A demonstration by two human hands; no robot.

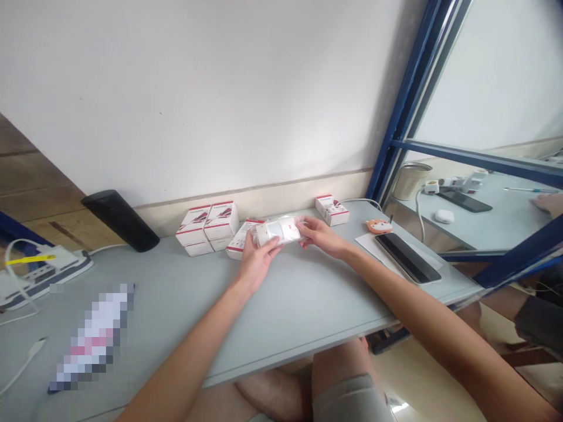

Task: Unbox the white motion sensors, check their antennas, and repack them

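Note:
Between both hands, a little above the desk, is a white device in a clear plastic bag [278,231]; its exact kind does not show. My left hand [257,258] is closed on its left end, thumb on the front. My right hand [317,234] pinches the right end of the bag. Just behind my left hand lies a white and red box [237,243], partly hidden by the hand and the bag. To its left stand more small white and red boxes [206,228], set close together. Another such box [332,211] stands near the wall, beyond my right hand.
A dark phone [407,258] lies on white paper at the right, beside an orange animal-faced item [379,225]. At the left are a black cylinder [121,220], a power strip [48,272] and a blurred-out packet [92,340]. A blue-framed glass partition [391,143] bounds the right side.

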